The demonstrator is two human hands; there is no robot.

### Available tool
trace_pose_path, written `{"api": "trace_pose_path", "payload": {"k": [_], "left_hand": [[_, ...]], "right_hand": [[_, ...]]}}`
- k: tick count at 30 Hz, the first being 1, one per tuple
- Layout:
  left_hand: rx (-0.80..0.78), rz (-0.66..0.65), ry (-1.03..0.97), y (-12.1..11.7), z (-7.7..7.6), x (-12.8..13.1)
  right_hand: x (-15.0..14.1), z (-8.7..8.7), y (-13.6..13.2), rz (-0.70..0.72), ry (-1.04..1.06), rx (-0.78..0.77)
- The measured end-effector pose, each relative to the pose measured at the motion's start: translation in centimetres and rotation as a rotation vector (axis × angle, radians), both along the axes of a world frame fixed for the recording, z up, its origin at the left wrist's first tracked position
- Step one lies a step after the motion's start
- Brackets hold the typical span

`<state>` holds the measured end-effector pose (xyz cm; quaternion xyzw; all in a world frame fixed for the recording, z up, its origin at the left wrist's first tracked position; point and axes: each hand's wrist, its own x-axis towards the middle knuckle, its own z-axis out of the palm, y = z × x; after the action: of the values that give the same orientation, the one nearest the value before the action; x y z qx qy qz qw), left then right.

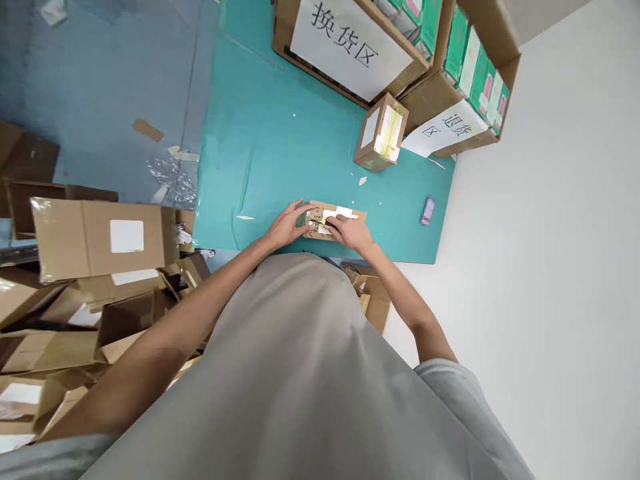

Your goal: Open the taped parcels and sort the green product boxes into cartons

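Note:
A small cardboard box (pixel 315 233) with dark handwriting and white labels lies near the front edge of the teal table. My left hand (pixel 289 228) grips its left end, thumb and fingers set on opposite sides. Over the top of the box, my right hand (pixel 353 232) is closed on a slim black-and-yellow utility knife (pixel 329 224). The knife points left along the box toward my left hand. Its blade is too small to make out, and my right hand hides part of the box.
On the teal table (pixel 270 133), a taped carton (pixel 381 132) stands beside two large boxes (pixel 350 50) (pixel 470 87) holding green packages. A small blurred item (pixel 427 211) lies at right. Opened cartons (pixel 100 240) are heaped on the floor at left. A white wall (pixel 560 233) borders the right.

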<state>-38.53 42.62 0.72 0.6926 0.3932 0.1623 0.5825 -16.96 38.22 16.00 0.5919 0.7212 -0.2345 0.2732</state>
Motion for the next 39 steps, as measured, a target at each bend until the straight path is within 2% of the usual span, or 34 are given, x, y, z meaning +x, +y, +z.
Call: {"api": "trace_pose_path", "payload": {"k": [8,14,19,27,33,39], "left_hand": [[-0.039,0.027,-0.16,-0.1,-1.1,0.2],[-0.062,0.024,-0.16,0.1,-1.6,0.4],[-0.055,0.026,-0.159,0.2,-1.5,0.2],[-0.108,0.065,-0.147,-0.1,-1.5,0.2],[-0.176,0.128,-0.157,-0.3,-1.5,0.4],[-0.25,0.203,-0.203,-0.7,-0.8,0.8]], "right_hand": [[-0.6,0.7,0.3,0.013,-0.118,-0.021],[-0.6,0.3,0.7,0.072,-0.146,-0.014],[-0.9,-0.2,1.8,0.139,-0.152,0.01],[-1.6,0.5,3.3,0.219,-0.102,0.004],[-1.6,0.5,3.6,0.228,-0.061,0.017],[-0.7,0.3,3.3,0.222,-0.037,0.022]]}}
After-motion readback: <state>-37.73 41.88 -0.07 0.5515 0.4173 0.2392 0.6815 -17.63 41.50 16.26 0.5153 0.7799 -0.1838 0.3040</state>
